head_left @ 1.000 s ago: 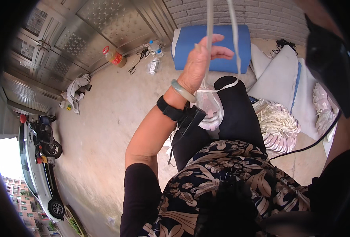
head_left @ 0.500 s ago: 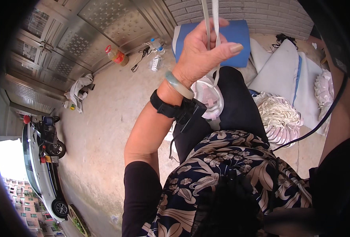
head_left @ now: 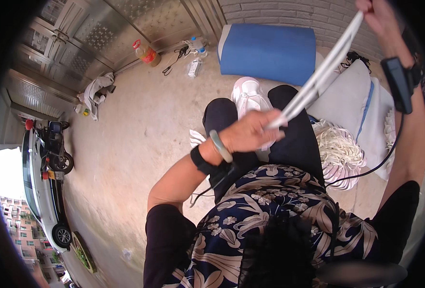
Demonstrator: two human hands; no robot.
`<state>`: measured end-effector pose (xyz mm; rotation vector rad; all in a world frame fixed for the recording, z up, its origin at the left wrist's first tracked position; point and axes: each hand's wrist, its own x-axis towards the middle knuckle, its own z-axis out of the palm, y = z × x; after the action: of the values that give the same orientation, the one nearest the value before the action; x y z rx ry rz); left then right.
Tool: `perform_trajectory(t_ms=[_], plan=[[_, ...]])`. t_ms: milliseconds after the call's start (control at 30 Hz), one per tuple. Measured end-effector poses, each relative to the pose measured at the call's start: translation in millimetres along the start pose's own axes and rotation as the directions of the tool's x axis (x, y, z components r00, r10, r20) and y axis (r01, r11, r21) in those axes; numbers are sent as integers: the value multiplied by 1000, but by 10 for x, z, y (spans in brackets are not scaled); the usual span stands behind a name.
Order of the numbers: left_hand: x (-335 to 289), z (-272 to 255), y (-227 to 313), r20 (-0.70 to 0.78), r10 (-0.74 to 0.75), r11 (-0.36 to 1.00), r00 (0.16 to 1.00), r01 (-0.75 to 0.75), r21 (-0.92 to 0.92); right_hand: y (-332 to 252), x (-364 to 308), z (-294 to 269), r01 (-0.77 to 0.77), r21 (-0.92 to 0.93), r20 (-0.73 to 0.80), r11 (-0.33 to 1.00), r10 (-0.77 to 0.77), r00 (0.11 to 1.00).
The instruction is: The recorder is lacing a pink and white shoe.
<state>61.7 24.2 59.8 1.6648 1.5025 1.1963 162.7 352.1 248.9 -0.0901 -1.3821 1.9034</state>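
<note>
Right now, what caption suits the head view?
Left hand and right hand hold white lace strands taut; a pink and white shoe sits between black trouser legs.

I got soft, even daylight across the floor (head_left: pixel 121 158) near the blue roll (head_left: pixel 267 52), with faint shadows. Far down and left of the roll, the sky (head_left: pixel 7 173) blew out to white; left of the roll, the metal doors (head_left: pixel 126 29) glinted dully. Right of it, motion smeared the white straps (head_left: pixel 318 80); below it, the left hand (head_left: pixel 251 132) blurred slightly. Straight edges bowed toward a black rim.
</note>
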Motion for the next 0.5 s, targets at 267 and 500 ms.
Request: perform_trajectory(t_ms=[267, 500], plan=[[-128, 198, -336, 82, -10, 998, 997, 5, 60, 1878, -465, -375, -366, -392, -32, 844, 385, 922], [-6, 203, -254, 78, 53, 995, 996, -59, 79, 2870, -975, 85, 127, -781, 446, 611, 404, 799]])
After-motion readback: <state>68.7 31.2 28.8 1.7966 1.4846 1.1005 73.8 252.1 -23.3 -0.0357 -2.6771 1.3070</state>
